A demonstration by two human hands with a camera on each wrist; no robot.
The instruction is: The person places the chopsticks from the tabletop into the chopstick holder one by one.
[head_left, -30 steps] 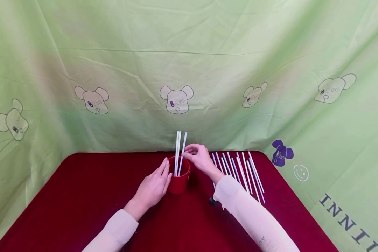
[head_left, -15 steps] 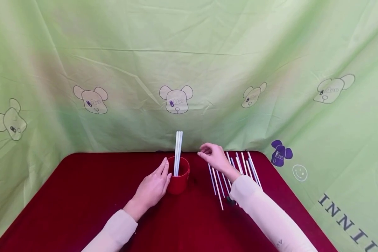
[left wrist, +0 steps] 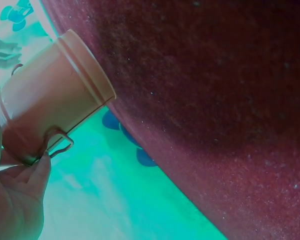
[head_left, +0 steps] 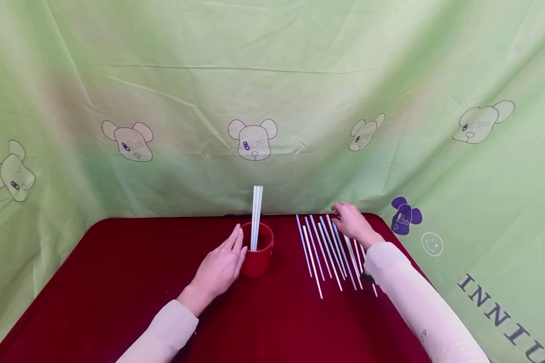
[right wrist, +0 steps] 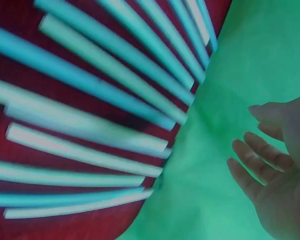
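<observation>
A red cup (head_left: 257,264) with small loop handles stands upright on the table. Several thin pale sticks (head_left: 257,217) lean together inside it. My left hand (head_left: 218,267) rests against the cup's left side with its fingers fairly straight; in the left wrist view its fingertips touch near a loop handle (left wrist: 65,142). Over the far ends of a row of white and blue sticks (head_left: 313,262) hovers my right hand (head_left: 351,222), its fingers loosely bent. The right wrist view shows this hand (right wrist: 275,165) apart from the sticks, with nothing between its fingers. It hides part of the row in the head view.
The table (head_left: 118,282) has a dark red cloth. A green curtain (head_left: 186,101) with printed bear heads hangs behind its far edge and along both sides. The row of sticks lies to the right of the cup, reaching close to the far edge.
My right hand let go of a stick in the cup, which now leans with the others. It then moved right, over the row of sticks. My left hand has stayed at the cup.
</observation>
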